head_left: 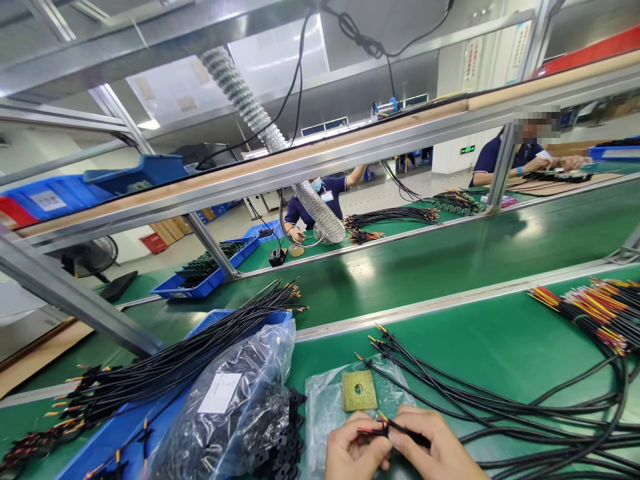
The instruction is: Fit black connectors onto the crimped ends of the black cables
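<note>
Left hand (356,448) and right hand (433,443) pinch black cable (407,432), red-yellow leads at 9 o'clock. Yellow pad (359,391) at 12 o'clock. Loose cables (530,407) at 3 o'clock remain; bundled cables (165,363) lie in blue bin (235,319) at 10 o'clock.

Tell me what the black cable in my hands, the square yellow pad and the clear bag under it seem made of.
The black cable looks sheathed in rubber or soft plastic: smooth, with a faint sheen; the look can't settle which. The square pad looks like compressed sponge or felt, matte and mottled. The clear bag looks like thin plastic, glossy and crinkled.
</note>
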